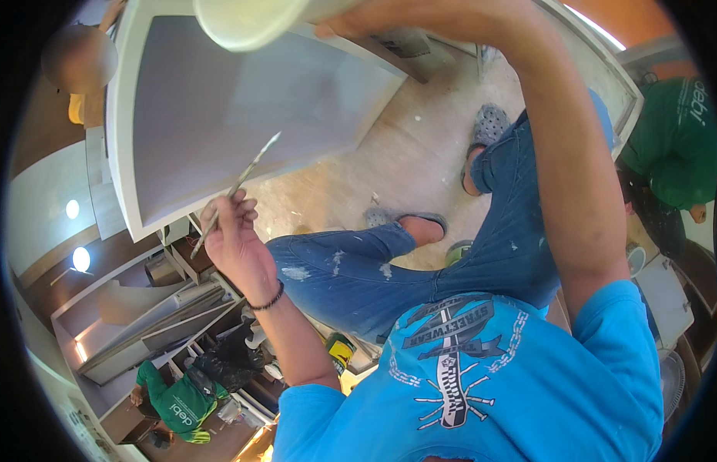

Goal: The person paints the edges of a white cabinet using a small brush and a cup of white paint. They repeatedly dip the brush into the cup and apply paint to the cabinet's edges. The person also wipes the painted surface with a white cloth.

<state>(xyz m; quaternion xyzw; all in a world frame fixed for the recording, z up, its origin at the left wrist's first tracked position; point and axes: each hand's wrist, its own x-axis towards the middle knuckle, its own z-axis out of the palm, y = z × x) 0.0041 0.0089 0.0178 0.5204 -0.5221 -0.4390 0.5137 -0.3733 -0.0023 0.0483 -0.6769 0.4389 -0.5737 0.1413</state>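
Note:
My left hand [231,222] holds a thin paintbrush [251,164], palm turned up and bare tip end coated whitish, pointing up and away. Beyond it stands a large cabinet-like panel unit [220,121] with a white-edged frame and a grey inner face. At the top edge of the view, my right hand [358,20] is partly cut off, its fingers against a white plastic container [249,23]. Only the container's rounded lower part shows; its contents are hidden. The brush tip appears in front of the grey face; contact cannot be told.
A can with a yellow label [340,350] stands by my left elbow. Boards [162,323] lean at the lower left, near a person in green [182,404]. Another person in green [673,138] is at the right, above a fan [672,384]. My clogs [490,124] rest on the spotted floor [335,185].

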